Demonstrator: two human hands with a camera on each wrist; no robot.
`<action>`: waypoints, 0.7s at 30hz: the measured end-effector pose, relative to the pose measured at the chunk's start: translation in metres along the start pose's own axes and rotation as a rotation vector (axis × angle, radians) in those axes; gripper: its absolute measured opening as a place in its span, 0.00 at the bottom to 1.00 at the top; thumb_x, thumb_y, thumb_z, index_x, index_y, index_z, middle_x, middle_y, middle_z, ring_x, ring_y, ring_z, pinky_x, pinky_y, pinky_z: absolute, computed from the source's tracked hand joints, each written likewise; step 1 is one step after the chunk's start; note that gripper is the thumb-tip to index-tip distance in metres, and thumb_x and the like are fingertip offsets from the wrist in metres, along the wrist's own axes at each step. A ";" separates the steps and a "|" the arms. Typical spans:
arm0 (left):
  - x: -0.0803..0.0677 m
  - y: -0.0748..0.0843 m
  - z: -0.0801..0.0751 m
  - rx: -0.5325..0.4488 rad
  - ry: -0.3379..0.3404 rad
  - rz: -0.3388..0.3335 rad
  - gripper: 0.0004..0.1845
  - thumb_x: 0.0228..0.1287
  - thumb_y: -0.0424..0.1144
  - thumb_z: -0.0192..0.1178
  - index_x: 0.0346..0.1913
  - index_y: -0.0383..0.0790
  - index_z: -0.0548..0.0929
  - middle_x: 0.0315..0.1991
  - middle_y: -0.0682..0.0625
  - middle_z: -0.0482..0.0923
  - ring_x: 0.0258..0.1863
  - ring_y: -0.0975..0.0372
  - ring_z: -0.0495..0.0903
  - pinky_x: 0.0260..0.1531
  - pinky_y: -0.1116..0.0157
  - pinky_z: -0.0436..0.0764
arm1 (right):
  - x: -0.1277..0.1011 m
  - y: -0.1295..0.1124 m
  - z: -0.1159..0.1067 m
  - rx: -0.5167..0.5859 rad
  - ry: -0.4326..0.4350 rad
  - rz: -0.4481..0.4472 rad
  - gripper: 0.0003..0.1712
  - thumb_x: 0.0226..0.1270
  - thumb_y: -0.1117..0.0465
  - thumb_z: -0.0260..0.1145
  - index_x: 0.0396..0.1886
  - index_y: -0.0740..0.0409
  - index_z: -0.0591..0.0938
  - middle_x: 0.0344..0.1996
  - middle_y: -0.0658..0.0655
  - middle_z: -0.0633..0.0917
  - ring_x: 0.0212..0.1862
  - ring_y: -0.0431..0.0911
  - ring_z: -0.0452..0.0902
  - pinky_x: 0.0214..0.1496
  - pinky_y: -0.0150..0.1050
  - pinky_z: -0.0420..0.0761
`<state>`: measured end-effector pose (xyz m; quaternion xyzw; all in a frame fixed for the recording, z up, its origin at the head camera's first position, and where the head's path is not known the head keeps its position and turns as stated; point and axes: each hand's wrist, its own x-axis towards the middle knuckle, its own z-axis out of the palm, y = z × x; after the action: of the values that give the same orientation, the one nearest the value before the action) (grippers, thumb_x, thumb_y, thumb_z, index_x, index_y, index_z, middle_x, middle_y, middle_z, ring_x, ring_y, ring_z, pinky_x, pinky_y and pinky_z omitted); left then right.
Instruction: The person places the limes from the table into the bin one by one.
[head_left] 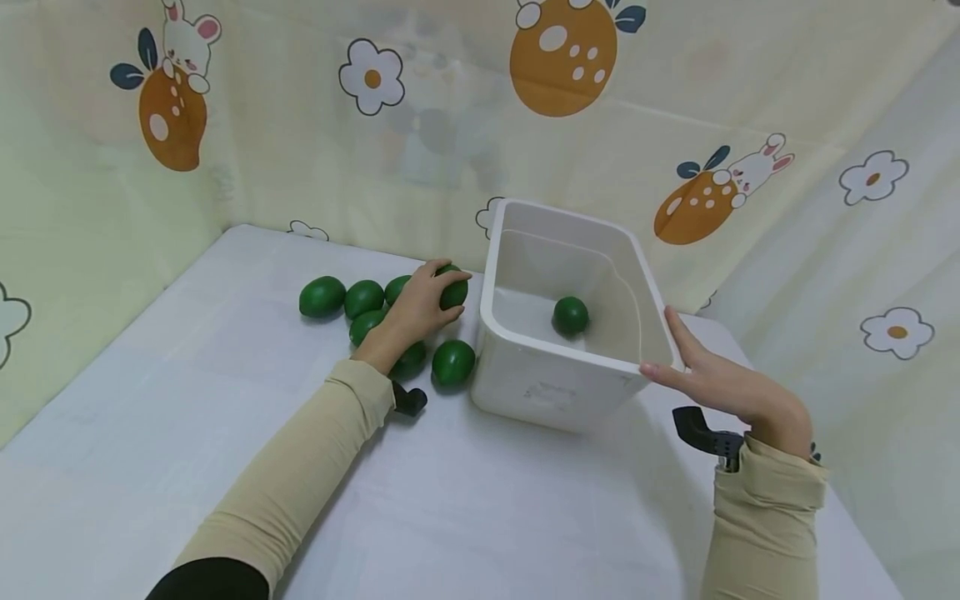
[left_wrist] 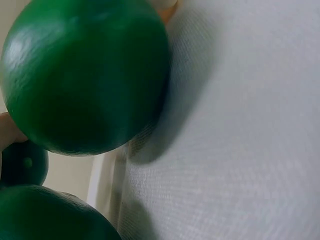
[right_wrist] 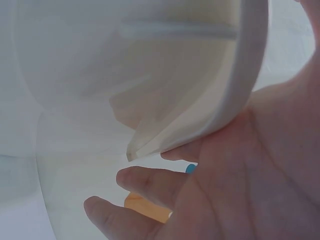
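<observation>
My left hand grips a green lime near the left wall of a white plastic bin, the thumb and fingers around the fruit. Several more limes lie on the table under and beside that hand, among them a lime close to the bin. Another lime sits on the bin's floor. At the bin's right front corner, my right hand holds the rim, thumb at the front edge. In the right wrist view the bin's rim runs along the palm, fingers stretched outside it.
A white cloth covers the table. Patterned curtains hang close behind the bin and along both sides. Limes spread toward the back left. A black wrist mount juts out below my right hand.
</observation>
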<state>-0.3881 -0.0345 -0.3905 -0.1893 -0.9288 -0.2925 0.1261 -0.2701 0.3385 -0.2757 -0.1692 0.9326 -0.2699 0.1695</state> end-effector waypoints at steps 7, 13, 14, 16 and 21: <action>-0.002 0.006 0.000 -0.017 -0.006 0.026 0.28 0.60 0.44 0.64 0.65 0.51 0.72 0.70 0.41 0.59 0.69 0.47 0.61 0.64 0.50 0.67 | -0.002 0.000 0.003 0.009 -0.009 0.029 0.52 0.72 0.43 0.52 0.72 0.41 0.22 0.74 0.50 0.25 0.75 0.61 0.26 0.64 0.73 0.44; -0.005 0.007 -0.003 -0.036 0.001 -0.005 0.29 0.60 0.45 0.65 0.65 0.51 0.72 0.70 0.41 0.59 0.68 0.47 0.62 0.64 0.49 0.67 | 0.002 0.000 0.005 0.005 -0.004 0.013 0.52 0.72 0.44 0.52 0.72 0.43 0.22 0.75 0.51 0.27 0.75 0.61 0.28 0.65 0.72 0.45; -0.004 0.008 -0.004 -0.044 0.005 -0.006 0.29 0.60 0.45 0.65 0.65 0.52 0.72 0.71 0.41 0.59 0.68 0.46 0.62 0.64 0.49 0.67 | 0.002 0.000 0.005 -0.001 -0.001 0.013 0.52 0.72 0.43 0.52 0.72 0.43 0.23 0.75 0.52 0.27 0.75 0.62 0.29 0.64 0.73 0.46; -0.003 0.008 -0.005 -0.059 0.015 -0.006 0.29 0.60 0.45 0.65 0.65 0.51 0.72 0.71 0.41 0.58 0.68 0.46 0.62 0.63 0.49 0.68 | 0.001 0.001 0.003 -0.009 0.004 0.014 0.52 0.71 0.44 0.52 0.73 0.43 0.23 0.75 0.54 0.28 0.75 0.63 0.31 0.63 0.73 0.49; 0.000 0.011 -0.012 -0.075 0.044 -0.016 0.28 0.61 0.46 0.64 0.65 0.51 0.72 0.71 0.41 0.58 0.68 0.46 0.62 0.62 0.50 0.69 | -0.002 0.001 0.000 -0.023 0.011 0.020 0.52 0.71 0.43 0.51 0.73 0.43 0.23 0.75 0.55 0.29 0.74 0.64 0.33 0.62 0.74 0.50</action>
<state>-0.3820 -0.0333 -0.3752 -0.1800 -0.9157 -0.3321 0.1373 -0.2688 0.3401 -0.2758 -0.1603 0.9383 -0.2581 0.1650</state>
